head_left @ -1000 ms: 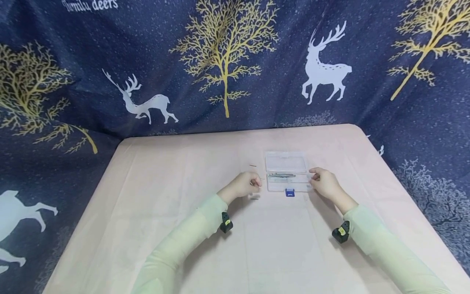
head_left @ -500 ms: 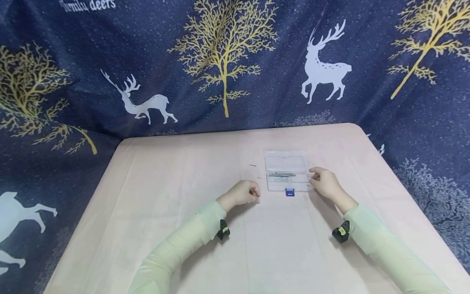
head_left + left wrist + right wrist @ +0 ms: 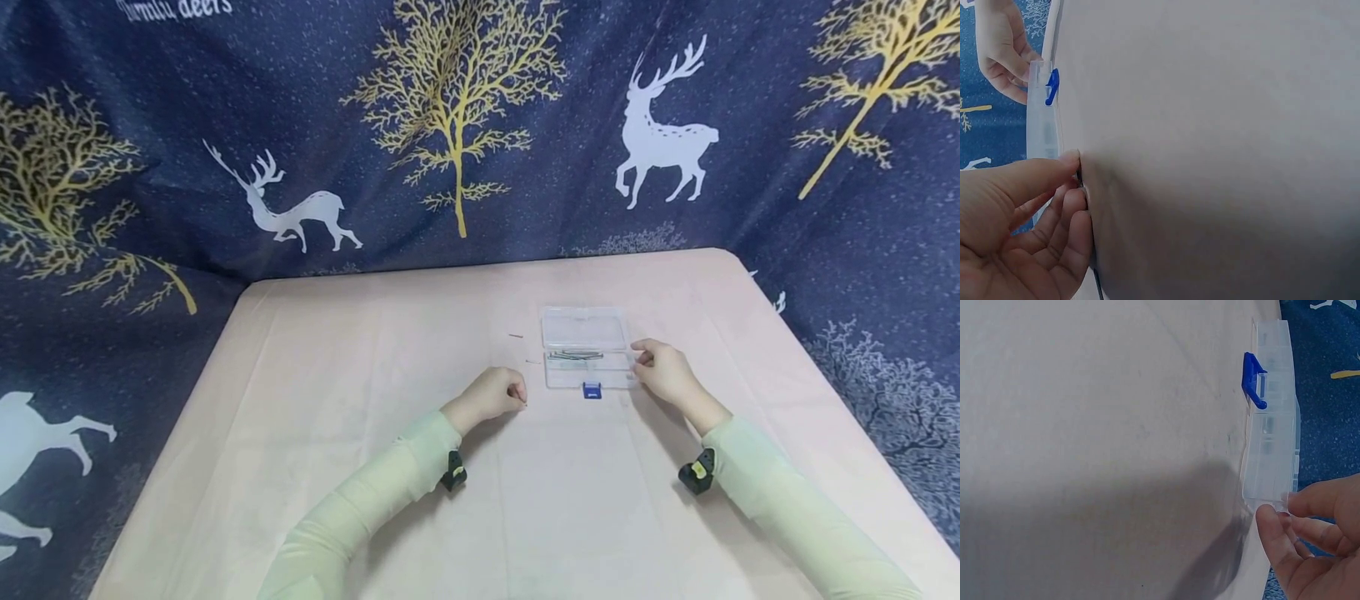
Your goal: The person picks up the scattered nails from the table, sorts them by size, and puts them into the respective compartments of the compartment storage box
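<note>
My left hand point(image 3: 491, 393) is low over the table, left of the clear plastic box point(image 3: 562, 380). Its thumb and fingertips pinch a thin dark nail, mostly hidden, which shows as a dark sliver between them in the left wrist view. The box lies with its lid point(image 3: 583, 327) folded back and its blue latch point(image 3: 592, 390) facing me. Several long nails point(image 3: 576, 356) lie in its back compartment. At the box's right end, my right hand point(image 3: 663, 371) grips the end wall between thumb and fingers.
Two thin nails lie loose left of the box: a reddish nail point(image 3: 516, 336) farther back and a pale nail point(image 3: 533, 362) close to the box's left side. A pale cloth covers the table point(image 3: 570, 500). Behind it hangs a dark blue curtain point(image 3: 525, 217) with deer and trees.
My left hand has moved toward me from beside the pale nail to the nearest nail, which its fingers now cover and pinch. My right hand has stayed at the box's end.
</note>
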Demonstrator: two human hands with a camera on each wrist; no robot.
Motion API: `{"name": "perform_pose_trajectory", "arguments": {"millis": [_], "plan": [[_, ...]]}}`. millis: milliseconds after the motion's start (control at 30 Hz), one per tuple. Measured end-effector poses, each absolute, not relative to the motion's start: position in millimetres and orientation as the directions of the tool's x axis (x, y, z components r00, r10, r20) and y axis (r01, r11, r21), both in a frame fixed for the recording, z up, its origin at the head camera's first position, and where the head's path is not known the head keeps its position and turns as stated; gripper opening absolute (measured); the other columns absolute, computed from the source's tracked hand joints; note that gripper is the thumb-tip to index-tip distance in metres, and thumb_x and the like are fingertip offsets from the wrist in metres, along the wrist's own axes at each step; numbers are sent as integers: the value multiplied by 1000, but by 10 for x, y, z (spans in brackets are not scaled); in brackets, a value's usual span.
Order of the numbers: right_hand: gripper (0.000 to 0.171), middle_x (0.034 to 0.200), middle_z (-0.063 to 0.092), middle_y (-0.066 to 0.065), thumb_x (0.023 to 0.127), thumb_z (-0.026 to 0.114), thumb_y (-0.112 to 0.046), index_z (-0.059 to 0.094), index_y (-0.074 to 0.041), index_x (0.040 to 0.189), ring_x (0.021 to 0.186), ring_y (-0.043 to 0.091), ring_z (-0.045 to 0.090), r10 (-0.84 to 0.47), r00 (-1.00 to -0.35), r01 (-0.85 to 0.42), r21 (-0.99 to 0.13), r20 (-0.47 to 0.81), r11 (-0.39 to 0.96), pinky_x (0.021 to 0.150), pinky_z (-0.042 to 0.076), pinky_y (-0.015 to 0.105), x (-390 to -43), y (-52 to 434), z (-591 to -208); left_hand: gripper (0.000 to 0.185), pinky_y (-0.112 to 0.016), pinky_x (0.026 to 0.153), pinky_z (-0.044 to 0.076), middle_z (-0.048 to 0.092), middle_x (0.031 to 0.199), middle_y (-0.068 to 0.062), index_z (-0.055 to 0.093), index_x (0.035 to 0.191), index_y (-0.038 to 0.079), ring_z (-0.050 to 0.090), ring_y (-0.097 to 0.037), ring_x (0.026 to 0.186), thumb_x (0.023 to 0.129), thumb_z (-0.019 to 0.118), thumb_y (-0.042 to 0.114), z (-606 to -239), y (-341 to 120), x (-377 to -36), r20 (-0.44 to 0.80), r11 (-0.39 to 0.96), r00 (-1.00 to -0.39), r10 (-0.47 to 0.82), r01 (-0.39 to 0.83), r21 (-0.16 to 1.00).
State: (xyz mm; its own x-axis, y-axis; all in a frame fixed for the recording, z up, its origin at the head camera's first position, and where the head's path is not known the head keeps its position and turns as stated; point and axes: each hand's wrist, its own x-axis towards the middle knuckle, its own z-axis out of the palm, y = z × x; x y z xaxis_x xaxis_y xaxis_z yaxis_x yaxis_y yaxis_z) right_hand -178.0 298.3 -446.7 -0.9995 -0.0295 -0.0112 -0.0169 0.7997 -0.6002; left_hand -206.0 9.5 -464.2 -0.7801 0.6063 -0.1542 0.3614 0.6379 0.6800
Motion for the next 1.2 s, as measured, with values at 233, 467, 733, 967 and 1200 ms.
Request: {"name": "perform_pose_trajectory", "arguments": {"millis": [233,467,733,967,1200], "plan": [[39,93,63,30,85,56,1,50,17,120,86,41,63,-34,-999,-25,-603,-3,797,72,57,45,-1775,2974,-4461,6,-21,76,49,67,79,-3,68,78,6,56,-9,73,79,74,7,-4635,98,-2025,-126,654,-796,592,384,651],[39,92,63,29,85,57,1,50,17,120,86,41,63,-29,-1000,-19,-597,-6,802,74,56,46,-1778,2958,-4466,5,-23,76,51,68,81,-4,69,78,5,57,-11,75,81,71,8,-4624,118,-1999,-122,671,-800,587,397,626],[39,92,63,29,85,55,1,50,18,120,86,41,63,-28,-1000,-20,-594,-3,804,74,56,46,-1787,2974,-4470,5,-23,74,51,66,83,-4,68,80,5,56,-12,74,84,65,6,-4618,144,-1991,-148,697,-782,606,431,573],[39,92,62,29,85,55,2,50,18,120,86,40,63,-24,-1000,-12,-602,-12,798,74,56,46,-1782,2969,-4466,5,-20,70,48,65,81,-4,68,81,3,50,-9,70,84,66,6,-4604,125,-1982,-159,660,-770,618,398,638],[39,93,63,30,85,56,2,50,18,119,87,41,62,-28,-1000,-24,-596,2,803,76,55,49,-1779,2972,-4455,4,-16,58,45,58,73,-3,65,84,-1,48,-8,62,83,64,3,-4581,104,-1985,-181,570,-776,604,261,779]]}}
